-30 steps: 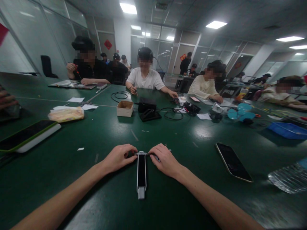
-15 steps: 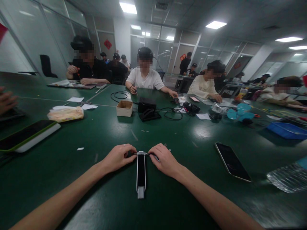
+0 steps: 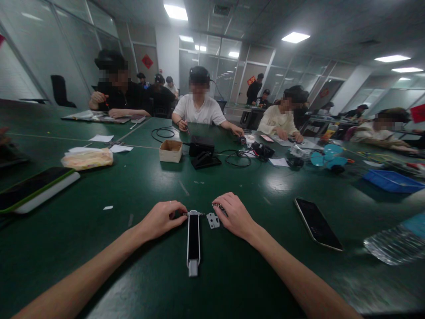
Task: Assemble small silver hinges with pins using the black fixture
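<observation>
A narrow device with a white frame and a black face (image 3: 193,239) lies lengthwise on the green table (image 3: 149,283), its silver end toward me. Thin metal rods stick out on both sides of its far end. My left hand (image 3: 165,219) pinches the left rod with thumb and fingers. Right of the device lies a small grey metal plate with holes (image 3: 213,220). My right hand (image 3: 236,217) is just beyond that plate, off the device, fingers curled over small metal pieces (image 3: 218,205) at the fingertips; whether it grips them is unclear.
A phone (image 3: 318,223) and a clear plastic bottle (image 3: 395,243) lie to the right. On the left are a green-edged device (image 3: 36,188) and a plastic packet (image 3: 88,158). Farther off stand a small box (image 3: 170,151), a black device (image 3: 202,146) and a blue tray (image 3: 393,180). People sit opposite.
My right hand has left the right rod and shifted right and slightly away from me, uncovering the rod's end and the grey plate. My left hand keeps its pinch. The view has shifted slightly.
</observation>
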Available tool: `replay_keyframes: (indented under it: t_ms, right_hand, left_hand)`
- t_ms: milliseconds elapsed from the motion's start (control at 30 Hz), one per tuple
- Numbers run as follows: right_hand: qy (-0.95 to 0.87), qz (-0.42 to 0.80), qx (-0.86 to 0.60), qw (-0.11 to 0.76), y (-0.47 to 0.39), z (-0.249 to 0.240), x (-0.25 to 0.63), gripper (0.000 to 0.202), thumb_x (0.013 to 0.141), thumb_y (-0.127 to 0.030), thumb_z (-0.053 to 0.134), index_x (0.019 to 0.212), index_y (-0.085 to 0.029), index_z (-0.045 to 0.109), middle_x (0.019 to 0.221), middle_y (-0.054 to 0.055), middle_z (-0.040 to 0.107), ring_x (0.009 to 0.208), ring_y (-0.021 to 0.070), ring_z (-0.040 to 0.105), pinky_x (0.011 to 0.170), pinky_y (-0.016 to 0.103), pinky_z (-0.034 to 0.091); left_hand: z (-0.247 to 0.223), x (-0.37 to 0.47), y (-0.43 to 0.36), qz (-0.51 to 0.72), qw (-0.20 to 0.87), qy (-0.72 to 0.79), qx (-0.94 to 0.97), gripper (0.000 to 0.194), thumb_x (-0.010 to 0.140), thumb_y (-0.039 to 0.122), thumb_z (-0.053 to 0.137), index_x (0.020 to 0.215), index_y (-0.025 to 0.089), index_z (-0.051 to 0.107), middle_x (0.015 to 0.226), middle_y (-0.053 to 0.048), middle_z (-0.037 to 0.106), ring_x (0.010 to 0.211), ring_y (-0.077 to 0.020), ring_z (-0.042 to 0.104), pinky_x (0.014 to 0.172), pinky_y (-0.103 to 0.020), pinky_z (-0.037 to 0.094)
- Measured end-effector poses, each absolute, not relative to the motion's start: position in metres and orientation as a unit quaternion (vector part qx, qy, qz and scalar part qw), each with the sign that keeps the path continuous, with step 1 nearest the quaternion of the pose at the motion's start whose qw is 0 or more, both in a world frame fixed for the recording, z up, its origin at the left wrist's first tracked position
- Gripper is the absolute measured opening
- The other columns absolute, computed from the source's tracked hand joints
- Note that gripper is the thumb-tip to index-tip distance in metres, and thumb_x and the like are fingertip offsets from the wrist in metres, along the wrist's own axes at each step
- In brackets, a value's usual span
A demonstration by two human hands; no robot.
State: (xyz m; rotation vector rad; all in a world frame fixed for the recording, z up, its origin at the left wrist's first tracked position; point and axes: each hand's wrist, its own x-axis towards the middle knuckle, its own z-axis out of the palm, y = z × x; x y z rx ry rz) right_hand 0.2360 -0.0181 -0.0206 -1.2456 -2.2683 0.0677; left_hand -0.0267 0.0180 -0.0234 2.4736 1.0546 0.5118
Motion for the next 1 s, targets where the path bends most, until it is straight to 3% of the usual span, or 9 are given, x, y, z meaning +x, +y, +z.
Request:
replay_keyframes:
  t_ms: [267, 667, 867, 1000]
  right_hand:
    - [-0.824, -0.060, -0.495, 0.271, -0.006, -0.013, 0.273, 0.018, 0.091, -0.013, 0.048, 0.101, -0.015, 0.063, 0.100, 0.010, 0.065, 0.096, 0.0227, 0.054, 0.082, 0.037, 0.044]
    - [-0.876, 0.015, -0.468, 0.119, -0.009, -0.006, 0.273, 0.016, 0.089, -0.014, 0.056, 0.097, -0.021, 0.068, 0.097, 0.006, 0.063, 0.096, 0.0186, 0.050, 0.081, 0.033, 0.039]
    - [-0.857, 0.027, -0.504, 0.107, -0.015, 0.001, 0.270, 0.012, 0.088, -0.026, 0.060, 0.092, -0.021, 0.070, 0.091, 0.005, 0.063, 0.094, 0.0208, 0.052, 0.083, 0.039, 0.038]
    - [-0.830, 0.027, -0.549, 0.093, -0.016, 0.005, 0.259, 0.013, 0.087, -0.023, 0.059, 0.082, -0.017, 0.070, 0.087, 0.006, 0.064, 0.092, 0.0212, 0.053, 0.081, 0.039, 0.038]
  left_hand:
    - [-0.018, -0.027, 0.018, 0.177, 0.209, 0.379, 0.884, 0.027, 0.087, 0.039, 0.051, 0.096, 0.019, 0.067, 0.079, -0.001, 0.065, 0.064, -0.0143, 0.056, 0.060, -0.024, 0.044]
    - [-0.022, -0.029, 0.020, 0.162, 0.224, 0.384, 0.881, 0.028, 0.088, 0.040, 0.050, 0.098, 0.020, 0.066, 0.083, -0.002, 0.065, 0.067, -0.0150, 0.057, 0.062, -0.025, 0.045]
    - [-0.024, -0.030, 0.021, 0.181, 0.222, 0.365, 0.886, 0.027, 0.090, 0.039, 0.049, 0.098, 0.020, 0.066, 0.083, -0.002, 0.066, 0.067, -0.0147, 0.057, 0.061, -0.024, 0.044]
    - [-0.026, -0.030, 0.022, 0.185, 0.216, 0.363, 0.887, 0.028, 0.089, 0.040, 0.050, 0.098, 0.020, 0.066, 0.081, -0.001, 0.065, 0.065, -0.0146, 0.057, 0.059, -0.024, 0.044]
